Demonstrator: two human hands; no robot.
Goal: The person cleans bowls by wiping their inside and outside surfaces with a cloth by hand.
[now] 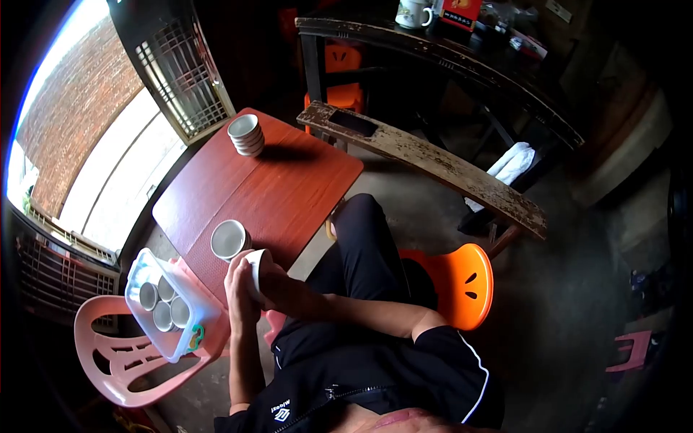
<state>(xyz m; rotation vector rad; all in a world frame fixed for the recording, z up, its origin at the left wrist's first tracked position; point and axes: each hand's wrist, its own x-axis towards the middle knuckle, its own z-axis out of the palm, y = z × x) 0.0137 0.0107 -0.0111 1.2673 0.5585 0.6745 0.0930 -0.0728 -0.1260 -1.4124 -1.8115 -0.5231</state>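
A white bowl [254,275] is tilted on its side between my two hands, near the table's front edge. My left hand [240,287] is closed on its left side, and my right hand [283,289] wraps around the other side, its fingers partly hidden. Just beyond my hands, on the red-brown table [216,189], stands a bowl [229,240] with its mouth up; another rim shows behind it. Farther back on the table rises a stack of several white bowls [247,137].
A clear plastic box [173,353] with several bowls or cups [163,315] sits on a pink chair [97,317] at left. A worn wooden bench [433,167] lies beyond my knee, before a dark table [433,47] bearing a mug [412,13]. An orange chair [473,270] is beside me.
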